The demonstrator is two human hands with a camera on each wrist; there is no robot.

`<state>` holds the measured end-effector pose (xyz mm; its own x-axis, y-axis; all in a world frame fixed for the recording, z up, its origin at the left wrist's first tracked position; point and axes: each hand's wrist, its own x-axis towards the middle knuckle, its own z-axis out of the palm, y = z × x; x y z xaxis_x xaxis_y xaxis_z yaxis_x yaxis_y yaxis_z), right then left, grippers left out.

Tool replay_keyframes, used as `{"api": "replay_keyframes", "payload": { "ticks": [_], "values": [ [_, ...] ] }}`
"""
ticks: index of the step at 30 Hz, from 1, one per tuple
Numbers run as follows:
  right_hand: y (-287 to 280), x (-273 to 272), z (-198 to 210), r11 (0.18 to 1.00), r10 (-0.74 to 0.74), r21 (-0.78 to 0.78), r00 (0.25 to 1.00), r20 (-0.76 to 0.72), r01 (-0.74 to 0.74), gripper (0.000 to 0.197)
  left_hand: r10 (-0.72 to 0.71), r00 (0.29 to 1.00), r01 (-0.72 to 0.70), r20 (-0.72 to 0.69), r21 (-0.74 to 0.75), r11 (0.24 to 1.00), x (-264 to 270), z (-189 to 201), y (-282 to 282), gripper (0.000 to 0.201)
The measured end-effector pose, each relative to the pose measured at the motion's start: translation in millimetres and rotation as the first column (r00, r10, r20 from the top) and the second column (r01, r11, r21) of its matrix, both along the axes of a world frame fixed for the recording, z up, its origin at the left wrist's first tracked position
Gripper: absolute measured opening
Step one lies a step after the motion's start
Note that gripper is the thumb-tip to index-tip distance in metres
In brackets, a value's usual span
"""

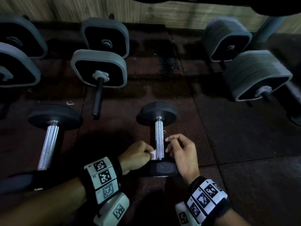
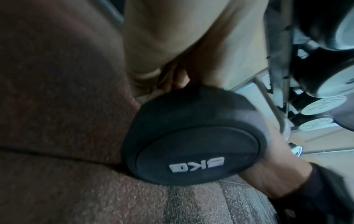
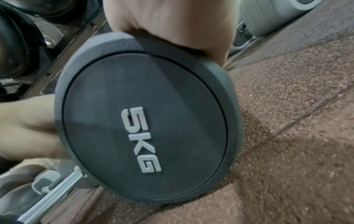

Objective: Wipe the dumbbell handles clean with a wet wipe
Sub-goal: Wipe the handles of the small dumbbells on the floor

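Dark reddish rubber floor [image 1: 228, 136] runs up to a wooden wall [image 1: 179, 15], with dumbbells lying about on it. One small black dumbbell [image 1: 158, 115] lies nearest the person, its knurled silver handle [image 1: 159, 141] pointing away from them; the near end plate reads "5KG" in the right wrist view [image 3: 141, 139]. The left hand [image 1: 136, 154] sits at the near end of the handle on its left side, its grip pinched on a white wipe [image 1: 153, 154] that touches the metal there. The right hand [image 1: 180, 150] is on the other side of the handle, fingers loosely curled and close beside the bar; whether its grip touches the handle or a bit of the wipe cannot be told. Both wrists wear bands with black-and-white square markers [image 1: 104, 175]. To the left lies a bigger dumbbell [image 1: 48, 144] with a chrome bar. Farther back, several grey-rimmed adjustable dumbbells [image 1: 99, 69] stand in a row, with a stack of grey plates [image 1: 254, 75] on another bar at right.
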<state>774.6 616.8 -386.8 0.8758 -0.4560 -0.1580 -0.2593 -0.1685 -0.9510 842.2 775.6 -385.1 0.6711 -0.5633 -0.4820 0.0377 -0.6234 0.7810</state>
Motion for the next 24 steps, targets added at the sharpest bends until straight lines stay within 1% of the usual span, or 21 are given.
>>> {"api": "replay_keyframes", "payload": {
  "ticks": [4,6,8,9,11,13,14,15,17,19,20,22,24],
  "values": [
    [-2,0,-3,0.998,0.057,-0.029,0.998,-0.028,-0.058,0.024,-0.049,0.997,0.046,0.067,0.041,0.998,4,9,9,0.013],
    [-2,5,3,0.986,0.155,-0.058,0.987,-0.037,-0.157,0.019,-0.045,0.997,0.044,0.071,0.016,0.999,11,17,19,0.01],
    [2,14,18,0.949,0.301,-0.079,0.951,-0.071,-0.306,0.01,-0.014,0.996,0.016,0.087,-0.02,1.0,19,32,34,0.009],
    [6,19,29,0.915,0.379,-0.111,0.92,-0.098,-0.389,0.014,0.005,0.994,0.0,0.106,-0.041,0.999,25,43,42,0.01],
    [19,34,52,0.814,0.537,-0.152,0.827,-0.169,-0.56,0.028,0.014,0.987,-0.004,0.161,-0.062,0.998,40,69,61,0.014],
    [43,51,70,0.714,0.667,-0.111,0.719,-0.195,-0.692,0.031,-0.003,0.982,0.018,0.191,-0.078,0.997,55,94,84,0.018],
    [58,59,76,0.68,0.709,-0.086,0.683,-0.176,-0.728,0.028,-0.011,0.981,0.029,0.192,-0.09,0.996,62,104,97,0.019],
    [73,67,80,0.66,0.734,-0.071,0.662,-0.148,-0.748,0.024,-0.013,0.98,0.032,0.196,-0.094,0.995,67,113,111,0.019],
    [106,81,87,0.642,0.76,-0.042,0.643,-0.096,-0.765,0.021,0.028,0.973,-0.009,0.228,-0.085,0.996,70,122,144,0.019],
    [135,91,89,0.627,0.779,0.035,0.625,-0.048,-0.778,0.019,0.1,0.96,-0.077,0.262,-0.096,0.992,67,123,178,0.02],
    [147,94,89,0.621,0.784,0.049,0.62,-0.041,-0.782,0.018,0.143,0.948,-0.12,0.285,-0.1,0.988,65,119,194,0.021],
    [166,100,86,0.626,0.778,0.011,0.624,-0.071,-0.78,0.02,0.234,0.904,-0.213,0.357,-0.096,0.972,59,106,224,0.02],
    [177,102,76,0.64,0.759,-0.05,0.64,-0.12,-0.767,0.021,0.27,0.852,-0.266,0.449,-0.072,0.961,50,88,249,0.016]
  ]
}}
